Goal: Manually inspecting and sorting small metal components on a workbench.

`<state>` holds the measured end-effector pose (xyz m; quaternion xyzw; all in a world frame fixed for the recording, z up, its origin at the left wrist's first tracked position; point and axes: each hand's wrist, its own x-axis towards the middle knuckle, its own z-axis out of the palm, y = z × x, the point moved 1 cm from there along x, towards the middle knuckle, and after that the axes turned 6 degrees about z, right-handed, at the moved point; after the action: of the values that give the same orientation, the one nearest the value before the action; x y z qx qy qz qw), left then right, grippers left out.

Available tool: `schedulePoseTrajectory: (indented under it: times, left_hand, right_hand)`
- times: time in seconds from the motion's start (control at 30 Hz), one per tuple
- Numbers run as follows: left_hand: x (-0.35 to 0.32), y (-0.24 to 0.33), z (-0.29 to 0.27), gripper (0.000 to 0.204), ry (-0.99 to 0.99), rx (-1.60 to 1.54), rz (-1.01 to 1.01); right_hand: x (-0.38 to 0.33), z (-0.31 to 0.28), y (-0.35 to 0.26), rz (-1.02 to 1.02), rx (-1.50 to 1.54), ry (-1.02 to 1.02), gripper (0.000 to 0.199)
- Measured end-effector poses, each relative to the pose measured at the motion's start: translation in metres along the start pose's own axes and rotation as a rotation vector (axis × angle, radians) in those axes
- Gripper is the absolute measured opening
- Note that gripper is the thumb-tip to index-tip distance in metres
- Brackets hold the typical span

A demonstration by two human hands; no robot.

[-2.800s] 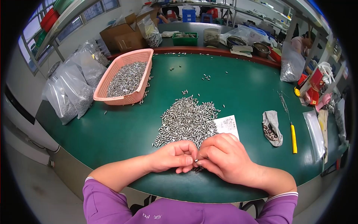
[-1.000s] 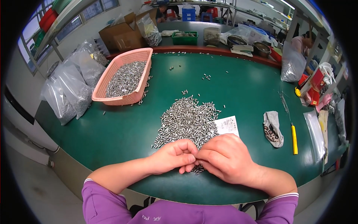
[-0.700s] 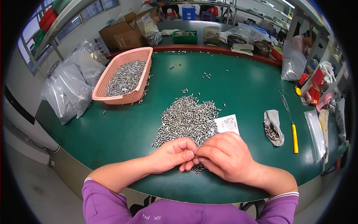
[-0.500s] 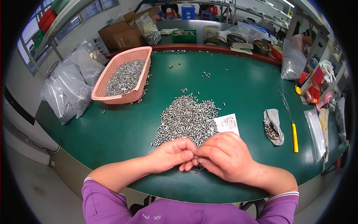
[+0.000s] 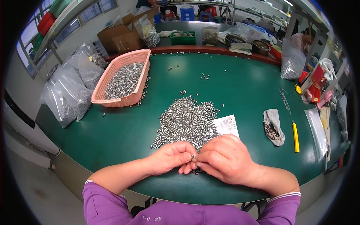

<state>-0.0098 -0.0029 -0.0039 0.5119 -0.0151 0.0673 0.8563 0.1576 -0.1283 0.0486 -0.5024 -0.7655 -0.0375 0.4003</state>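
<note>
The green tabletop (image 5: pixel 112 142) carries everything, and the heap of small metal pins (image 5: pixel 185 120) near its middle serves as the landmark. Beyond and to the left of the heap sits a pink basket (image 5: pixel 125 79) holding more pins; to the heap's right lies a white slip of paper (image 5: pixel 227 125), touching its edge. At the near edge of the heap, the left hand (image 5: pixel 170 157) and right hand (image 5: pixel 225 159) meet, fingers (image 5: pixel 187 156) pinched almost shut around one small pin (image 5: pixel 192 156). Judging by this, the work goes best held low over the heap's near edge, with a light fingertip pinch so the piece stays visible and cannot roll away
</note>
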Motion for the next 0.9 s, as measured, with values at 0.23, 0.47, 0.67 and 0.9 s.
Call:
schedulePoseTrajectory:
  times: [0.23, 0.47, 0.67, 0.9]
  left_hand:
    - [-0.0019, 0.0016, -0.0012, 0.021, 0.006, 0.011, -0.015]
    - [-0.0005, 0.0033, 0.0014, 0.016, -0.012, -0.041, -0.02]
    - [-0.0032, -0.0002, -0.0007, 0.015, -0.008, -0.079, -0.052]
    - [-0.0023, -0.0002, 0.0001, 0.017, -0.001, -0.087, -0.055]
  right_hand:
    - [0.002, -0.0002, -0.0008, -0.026, 0.004, -0.003, 0.026]
    - [-0.0002, 0.0026, 0.0004, -0.063, -0.022, 0.038, 0.023]
    - [-0.0015, 0.0032, -0.0038, -0.052, -0.035, 0.04, 0.018]
    - [0.0, 0.0012, -0.0034, -0.055, -0.037, 0.055, 0.022]
